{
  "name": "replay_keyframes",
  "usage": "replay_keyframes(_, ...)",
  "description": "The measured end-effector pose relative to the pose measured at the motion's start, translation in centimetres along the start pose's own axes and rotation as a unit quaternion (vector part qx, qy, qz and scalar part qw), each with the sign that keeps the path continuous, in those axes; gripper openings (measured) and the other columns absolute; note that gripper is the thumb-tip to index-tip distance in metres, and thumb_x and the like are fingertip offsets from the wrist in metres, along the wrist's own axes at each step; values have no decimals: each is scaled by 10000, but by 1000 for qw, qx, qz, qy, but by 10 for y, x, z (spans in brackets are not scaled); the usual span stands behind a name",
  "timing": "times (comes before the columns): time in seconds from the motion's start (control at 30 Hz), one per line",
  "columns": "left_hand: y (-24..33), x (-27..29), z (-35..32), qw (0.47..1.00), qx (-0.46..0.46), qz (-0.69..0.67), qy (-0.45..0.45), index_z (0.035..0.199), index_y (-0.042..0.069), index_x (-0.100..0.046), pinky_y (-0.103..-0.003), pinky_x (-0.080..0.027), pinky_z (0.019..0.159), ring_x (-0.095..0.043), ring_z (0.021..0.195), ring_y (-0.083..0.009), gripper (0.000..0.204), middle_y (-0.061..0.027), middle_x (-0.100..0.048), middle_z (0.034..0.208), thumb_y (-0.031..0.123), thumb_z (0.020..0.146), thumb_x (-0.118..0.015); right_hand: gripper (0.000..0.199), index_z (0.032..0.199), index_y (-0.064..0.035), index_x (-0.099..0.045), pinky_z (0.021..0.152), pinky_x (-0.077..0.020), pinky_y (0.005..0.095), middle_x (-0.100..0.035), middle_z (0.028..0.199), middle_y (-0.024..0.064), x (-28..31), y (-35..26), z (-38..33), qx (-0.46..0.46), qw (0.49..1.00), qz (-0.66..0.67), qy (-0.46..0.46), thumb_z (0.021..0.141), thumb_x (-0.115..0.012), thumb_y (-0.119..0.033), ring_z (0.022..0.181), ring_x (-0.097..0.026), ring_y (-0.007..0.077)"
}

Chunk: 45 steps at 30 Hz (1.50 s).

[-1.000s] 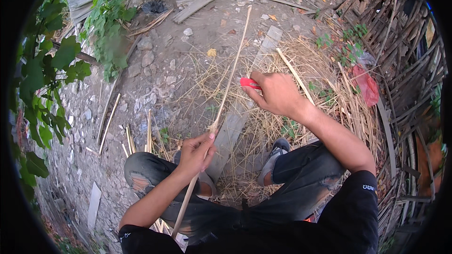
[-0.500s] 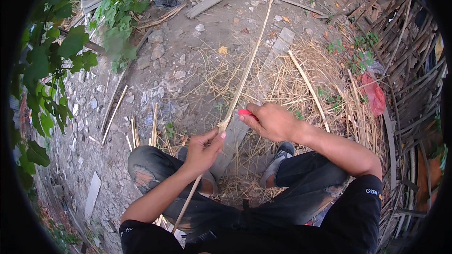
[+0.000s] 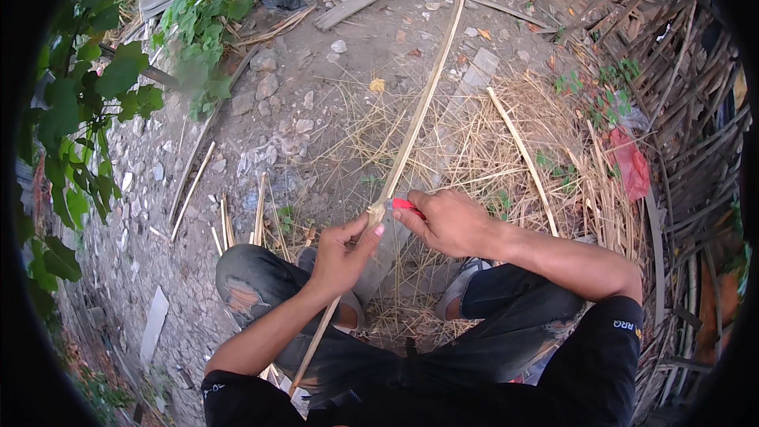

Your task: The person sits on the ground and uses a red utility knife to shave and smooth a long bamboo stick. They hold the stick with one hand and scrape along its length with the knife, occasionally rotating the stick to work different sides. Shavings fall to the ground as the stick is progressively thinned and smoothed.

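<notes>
A long pale strip of split bamboo or wood (image 3: pixel 424 95) runs from the far ground down between my arms to my left side. My left hand (image 3: pixel 345 253) is closed round it just below a frayed, knotty spot (image 3: pixel 377 209). In my right hand (image 3: pixel 455 223) is a small red-handled knife (image 3: pixel 406 205), its front end against the strip just beyond my left fingers. The blade barely shows. Between my shoes, under the strip, lies a flat grey board (image 3: pixel 387 257).
Thin straw-like shavings (image 3: pixel 522 134) cover the ground ahead and right. Another pale strip (image 3: pixel 522 158) lies on them. Several strip ends (image 3: pixel 259 209) stand by my left knee. A stick pile (image 3: pixel 688 103), a red plastic bag (image 3: pixel 628 164) and leafy vines (image 3: pixel 67 111) flank me.
My right hand with the knife has moved slightly down and toward me, closer to my left hand. The left hand's hold on the strip looks the same.
</notes>
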<state>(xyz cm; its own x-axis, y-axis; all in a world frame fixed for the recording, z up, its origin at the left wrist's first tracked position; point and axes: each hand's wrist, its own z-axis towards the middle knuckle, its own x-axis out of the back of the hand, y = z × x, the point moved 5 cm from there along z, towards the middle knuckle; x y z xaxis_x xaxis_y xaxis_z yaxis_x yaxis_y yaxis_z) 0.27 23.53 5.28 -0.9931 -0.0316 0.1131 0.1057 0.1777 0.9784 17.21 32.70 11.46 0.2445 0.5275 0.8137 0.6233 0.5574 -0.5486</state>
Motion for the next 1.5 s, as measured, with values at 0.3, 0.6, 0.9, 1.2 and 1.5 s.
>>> replay_keyframes(0.3,-16,-3,-6,1000,5,3,-27,1251,-42,-693,-209,-392,577,-467,678,2,350,71,-568,729,215,1014,-695,631,998,70,-645,703,-550,534,-681,747,280,40,79,30,-125,981,20,149,1085,-415,-511,720,-700,443)
replay_keyframes(0.6,-11,-13,-44,975,67,-13,-213,1261,-50,-684,-209,-445,614,-530,691,-18,365,52,-604,748,218,1014,-702,756,940,125,-659,743,-475,460,-617,726,196,133,333,-82,-359,796,119,472,1071,-414,-578,711,-573,277)
replay_keyframes(0.9,-25,8,-31,986,93,-79,-110,1192,-34,-712,-205,-340,429,-466,483,11,273,31,-608,643,177,1032,-646,566,931,29,-632,598,-401,333,-514,667,48,106,264,-63,-256,866,187,387,1043,-520,-515,635,-467,134)
replay_keyframes(1.2,-12,2,-5,999,-15,-34,-20,1401,-34,-587,-202,-429,578,-528,662,-6,430,25,-637,807,139,1016,-664,494,1053,8,-625,674,-461,422,-600,735,151,92,106,-3,-49,973,39,223,1051,-527,-476,683,-567,270)
replay_keyframes(1.5,-14,-2,-4,999,-36,-10,13,1415,-63,-564,-217,-496,745,-571,838,-31,478,-6,-680,940,124,997,-700,477,972,-4,-628,683,-510,543,-637,702,243,19,12,-2,26,999,21,19,1061,-501,-455,712,-655,467)
